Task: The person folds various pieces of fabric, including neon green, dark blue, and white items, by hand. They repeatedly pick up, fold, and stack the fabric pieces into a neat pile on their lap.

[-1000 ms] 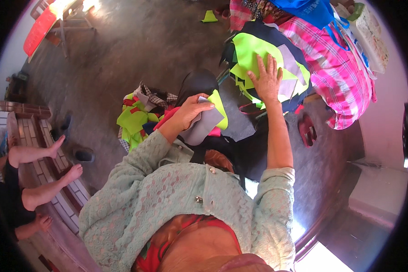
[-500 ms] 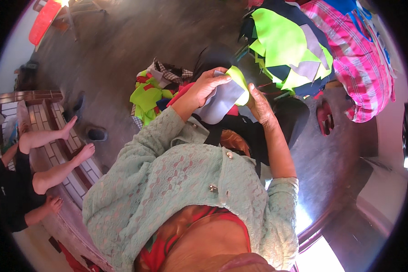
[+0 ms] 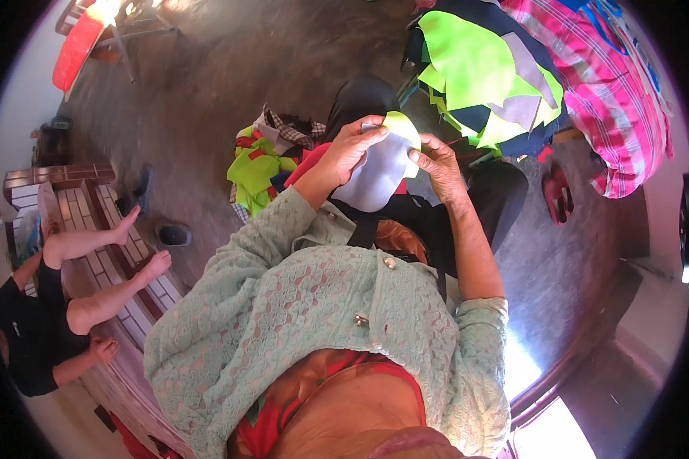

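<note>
Over the lap | left hand (image 3: 350, 150) and right hand (image 3: 437, 162) both pinch grey fabric piece (image 3: 375, 180) | yellow-green scrap (image 3: 403, 127) on top

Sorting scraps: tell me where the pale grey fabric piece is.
Head view, upper centre: the pale grey fabric piece is between the left hand and right hand.

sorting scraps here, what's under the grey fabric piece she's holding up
Beneath the grey fabric piece, held by the left hand and right hand, red cloth and dark cloth show on the lap. A neon yellow piece peeks behind its top. Anything directly underneath is covered.
</note>
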Demonstrator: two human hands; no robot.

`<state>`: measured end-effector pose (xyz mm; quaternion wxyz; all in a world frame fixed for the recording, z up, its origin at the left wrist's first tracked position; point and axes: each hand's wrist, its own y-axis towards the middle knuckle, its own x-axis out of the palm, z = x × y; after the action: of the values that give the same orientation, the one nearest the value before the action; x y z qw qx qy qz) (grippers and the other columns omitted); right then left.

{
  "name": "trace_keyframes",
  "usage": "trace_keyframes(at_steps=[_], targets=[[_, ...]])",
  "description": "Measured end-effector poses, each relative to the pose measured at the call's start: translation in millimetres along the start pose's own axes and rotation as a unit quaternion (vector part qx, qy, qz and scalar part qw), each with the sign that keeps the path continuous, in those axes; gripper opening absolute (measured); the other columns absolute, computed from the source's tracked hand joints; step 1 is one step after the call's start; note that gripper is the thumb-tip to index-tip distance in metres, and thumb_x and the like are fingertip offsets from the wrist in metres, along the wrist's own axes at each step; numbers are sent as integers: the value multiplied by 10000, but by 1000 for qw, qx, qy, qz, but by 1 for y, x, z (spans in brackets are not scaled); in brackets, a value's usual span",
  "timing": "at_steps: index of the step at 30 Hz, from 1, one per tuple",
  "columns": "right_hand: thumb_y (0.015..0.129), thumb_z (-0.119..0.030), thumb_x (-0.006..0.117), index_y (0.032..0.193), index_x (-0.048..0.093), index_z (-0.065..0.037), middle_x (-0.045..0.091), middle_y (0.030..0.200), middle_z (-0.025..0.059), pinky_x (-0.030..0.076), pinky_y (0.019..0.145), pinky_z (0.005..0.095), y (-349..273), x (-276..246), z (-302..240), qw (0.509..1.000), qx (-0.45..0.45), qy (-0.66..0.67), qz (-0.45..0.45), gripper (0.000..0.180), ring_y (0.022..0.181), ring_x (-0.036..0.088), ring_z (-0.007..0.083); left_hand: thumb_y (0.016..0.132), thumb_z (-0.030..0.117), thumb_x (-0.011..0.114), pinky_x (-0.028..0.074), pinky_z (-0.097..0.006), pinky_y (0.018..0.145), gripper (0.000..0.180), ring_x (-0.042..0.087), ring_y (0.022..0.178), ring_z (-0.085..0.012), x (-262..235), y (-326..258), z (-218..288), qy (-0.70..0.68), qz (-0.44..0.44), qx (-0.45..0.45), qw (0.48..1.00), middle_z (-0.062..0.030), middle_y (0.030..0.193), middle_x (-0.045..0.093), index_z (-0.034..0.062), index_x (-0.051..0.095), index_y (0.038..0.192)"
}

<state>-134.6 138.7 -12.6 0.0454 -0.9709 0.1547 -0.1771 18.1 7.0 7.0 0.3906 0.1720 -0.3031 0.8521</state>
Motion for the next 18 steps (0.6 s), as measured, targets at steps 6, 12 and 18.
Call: trace_keyframes(at_steps=[6, 12, 18], targets=[[800, -250, 701, 1034, 643, -65, 634, 946, -1, 409, 836, 272, 3, -10, 9, 999, 17, 36, 10, 303, 894, 545, 87, 841, 169, 657, 383, -194, 621, 315, 494, 758, -36, -6, 6, -13, 79, -8, 14, 997, 7, 909, 586, 9, 588, 1103], [810, -259, 691, 1036, 653, -52, 655, 921, -3, 417, 804, 262, 6, -16, 16, 997, 73, 13, -17, 310, 826, 564, 78, 872, 182, 615, 320, -194, 531, 323, 437, 666, -22, -6, 6, -16, 133, -23, 19, 991, 7, 871, 583, -17, 581, 1125], [833, -230, 667, 1033, 648, -56, 655, 937, 2, 460, 770, 273, 6, -14, 9, 990, 30, 128, 46, 266, 834, 586, 90, 909, 179, 560, 416, -217, 683, 294, 512, 789, -59, 1, 0, -12, 121, -51, 60, 989, -23, 935, 611, -15, 588, 1128]])
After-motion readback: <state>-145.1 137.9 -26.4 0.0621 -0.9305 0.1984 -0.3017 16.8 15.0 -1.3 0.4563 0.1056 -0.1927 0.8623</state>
